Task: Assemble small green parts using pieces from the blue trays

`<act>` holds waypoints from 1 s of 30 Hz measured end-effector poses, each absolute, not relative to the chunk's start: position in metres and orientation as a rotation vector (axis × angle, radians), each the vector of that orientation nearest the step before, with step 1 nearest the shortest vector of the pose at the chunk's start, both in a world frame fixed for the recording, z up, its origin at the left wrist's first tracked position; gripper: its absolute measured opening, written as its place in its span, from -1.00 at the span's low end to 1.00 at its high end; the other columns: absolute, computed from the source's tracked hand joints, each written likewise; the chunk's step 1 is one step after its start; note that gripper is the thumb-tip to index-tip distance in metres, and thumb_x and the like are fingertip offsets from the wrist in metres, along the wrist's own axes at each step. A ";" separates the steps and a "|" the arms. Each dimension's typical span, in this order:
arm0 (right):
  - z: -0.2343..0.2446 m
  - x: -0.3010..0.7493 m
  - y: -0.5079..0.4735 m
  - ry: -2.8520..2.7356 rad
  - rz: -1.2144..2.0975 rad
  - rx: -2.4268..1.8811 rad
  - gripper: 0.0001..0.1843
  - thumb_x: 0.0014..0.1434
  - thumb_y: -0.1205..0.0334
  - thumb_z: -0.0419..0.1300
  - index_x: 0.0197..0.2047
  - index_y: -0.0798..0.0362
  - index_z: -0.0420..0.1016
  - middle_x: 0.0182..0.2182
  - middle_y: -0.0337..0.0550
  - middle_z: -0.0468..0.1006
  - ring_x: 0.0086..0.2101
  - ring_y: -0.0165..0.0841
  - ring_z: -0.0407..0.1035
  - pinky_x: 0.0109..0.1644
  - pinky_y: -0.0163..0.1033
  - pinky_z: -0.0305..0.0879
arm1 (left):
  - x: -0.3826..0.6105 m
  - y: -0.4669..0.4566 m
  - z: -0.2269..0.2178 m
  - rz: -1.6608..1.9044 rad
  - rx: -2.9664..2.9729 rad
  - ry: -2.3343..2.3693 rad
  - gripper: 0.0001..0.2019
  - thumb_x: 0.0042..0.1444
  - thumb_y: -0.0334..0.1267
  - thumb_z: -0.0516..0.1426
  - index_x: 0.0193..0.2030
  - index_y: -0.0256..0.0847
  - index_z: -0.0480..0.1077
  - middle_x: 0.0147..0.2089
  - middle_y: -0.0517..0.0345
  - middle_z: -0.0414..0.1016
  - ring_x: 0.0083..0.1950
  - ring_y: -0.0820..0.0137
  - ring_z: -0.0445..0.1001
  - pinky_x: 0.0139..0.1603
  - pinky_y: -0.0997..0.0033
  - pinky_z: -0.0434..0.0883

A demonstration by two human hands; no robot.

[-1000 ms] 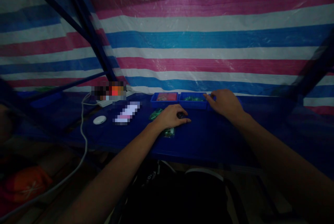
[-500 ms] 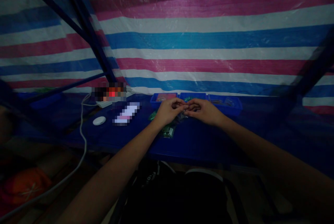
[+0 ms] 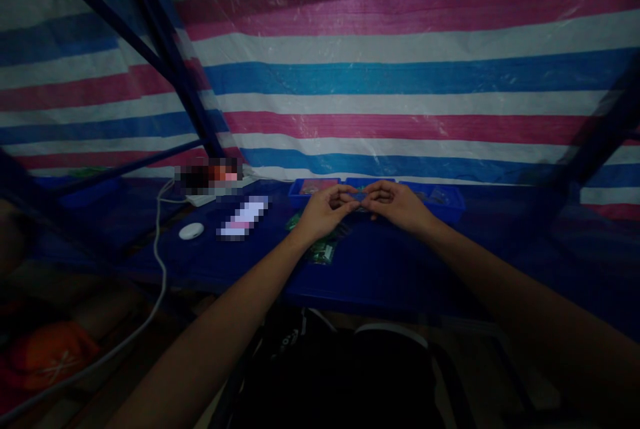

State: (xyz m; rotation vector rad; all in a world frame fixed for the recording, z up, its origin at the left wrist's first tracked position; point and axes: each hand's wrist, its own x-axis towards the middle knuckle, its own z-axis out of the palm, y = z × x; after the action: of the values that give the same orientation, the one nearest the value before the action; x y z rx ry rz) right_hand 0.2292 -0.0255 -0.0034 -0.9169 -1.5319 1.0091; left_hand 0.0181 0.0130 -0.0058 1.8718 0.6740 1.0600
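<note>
My left hand [image 3: 327, 211] and my right hand [image 3: 395, 207] meet over the blue table, fingertips pinched close together. Between them is a small, see-through plastic bag [image 3: 361, 206], mostly covered by the fingers; its contents are too dim to make out. Shiny green packets [image 3: 321, 253] lie on the table beneath and beside my left hand. Just behind the hands stand three blue bins in a row: the left bin [image 3: 296, 200] holds something pinkish, the middle bin [image 3: 370, 182] has something green, and the right bin [image 3: 453, 212] contains small clear packets.
Left of the hands lie a blurred-out phone [image 3: 243, 218] and a round white disc [image 3: 191, 231]. A white power strip [image 3: 200, 198] with a cable [image 3: 159, 249] sits farther left. A striped tarp [image 3: 400, 76] hangs behind. Someone's orange clothing [image 3: 60, 356] shows at lower left.
My right hand has shifted slightly right and its fingers have curled. The small bag between the fingertips shows less than before. My left hand has hardly moved.
</note>
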 end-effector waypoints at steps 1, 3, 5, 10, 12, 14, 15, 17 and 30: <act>-0.004 0.229 -0.026 -1.544 1.022 -0.912 -0.64 0.06 0.11 0.43 -0.09 0.00 0.50 -0.32 -0.20 0.59 -0.35 -0.35 0.50 -0.31 -0.21 0.53 | 0.018 0.012 -0.005 1.064 1.882 0.676 -0.59 0.15 -0.18 0.33 0.11 -0.23 0.43 -0.15 0.00 0.61 -0.14 0.34 0.60 -0.05 0.29 0.51; -0.003 0.228 -0.027 -1.559 1.037 -0.902 -0.64 0.07 0.13 0.42 -0.08 0.00 0.50 -0.31 -0.20 0.60 -0.34 -0.35 0.51 -0.28 -0.20 0.55 | 0.017 0.011 -0.003 1.073 1.884 0.667 -0.57 0.15 -0.20 0.32 0.13 -0.23 0.42 -0.16 0.02 0.61 -0.15 0.35 0.60 -0.06 0.30 0.50; -0.003 0.228 -0.028 -1.569 1.025 -0.912 -0.65 0.07 0.16 0.41 -0.08 0.01 0.50 -0.30 -0.19 0.61 -0.35 -0.36 0.51 -0.28 -0.20 0.54 | 0.018 0.010 -0.002 1.071 1.870 0.651 -0.57 0.15 -0.22 0.33 0.13 -0.24 0.41 -0.17 0.02 0.61 -0.15 0.35 0.60 -0.05 0.31 0.50; -0.003 0.228 -0.026 -1.576 0.962 -0.954 -0.67 0.05 0.26 0.39 -0.09 0.02 0.50 -0.33 -0.20 0.61 -0.40 -0.38 0.50 -0.31 -0.22 0.52 | 0.020 0.009 -0.003 1.073 1.804 0.635 -0.56 0.11 -0.26 0.35 0.11 -0.26 0.40 -0.15 0.01 0.59 -0.15 0.37 0.60 -0.02 0.30 0.50; -0.004 0.228 -0.025 -1.574 0.969 -0.958 -0.67 0.05 0.26 0.38 -0.10 0.01 0.50 -0.33 -0.19 0.62 -0.39 -0.36 0.52 -0.28 -0.19 0.53 | 0.020 0.010 -0.003 1.081 1.791 0.640 -0.56 0.10 -0.27 0.35 0.10 -0.25 0.40 -0.14 0.01 0.58 -0.16 0.37 0.60 -0.03 0.29 0.51; -0.004 0.228 -0.025 -1.569 0.978 -0.960 -0.68 0.04 0.26 0.39 -0.11 0.01 0.50 -0.32 -0.17 0.63 -0.37 -0.33 0.53 -0.24 -0.15 0.55 | 0.020 0.010 -0.004 1.086 1.794 0.637 -0.56 0.10 -0.27 0.35 0.10 -0.23 0.39 -0.14 0.01 0.58 -0.16 0.37 0.60 -0.02 0.28 0.51; -0.004 0.228 -0.025 -1.565 0.977 -0.961 -0.68 0.04 0.26 0.39 -0.11 0.00 0.49 -0.32 -0.17 0.64 -0.37 -0.33 0.54 -0.23 -0.14 0.56 | 0.020 0.010 -0.004 1.089 1.797 0.636 -0.55 0.09 -0.27 0.35 0.10 -0.22 0.39 -0.14 0.01 0.58 -0.16 0.37 0.59 -0.02 0.27 0.51; -0.003 0.228 -0.026 -1.552 0.964 -0.961 -0.67 0.03 0.24 0.41 -0.12 0.00 0.49 -0.33 -0.17 0.64 -0.37 -0.32 0.54 -0.23 -0.13 0.56 | 0.019 0.011 -0.005 1.085 1.794 0.638 -0.54 0.07 -0.28 0.36 0.10 -0.22 0.39 -0.15 0.03 0.58 -0.15 0.38 0.59 -0.01 0.27 0.51; -0.001 0.227 -0.026 -1.571 0.875 -0.988 -0.68 0.07 0.18 0.41 -0.12 0.00 0.48 -0.37 -0.19 0.63 -0.37 -0.32 0.52 -0.29 -0.19 0.45 | 0.021 0.012 -0.005 1.054 1.767 0.631 -0.65 0.09 -0.27 0.33 0.00 -0.25 0.41 -0.22 0.07 0.57 -0.20 0.39 0.58 -0.07 0.30 0.49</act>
State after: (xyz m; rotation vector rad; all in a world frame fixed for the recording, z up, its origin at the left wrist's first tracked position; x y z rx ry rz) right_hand 0.2270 -0.0260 -0.0006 -0.9877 -1.5705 0.8752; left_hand 0.0211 0.0124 -0.0053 1.7669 0.6311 1.0537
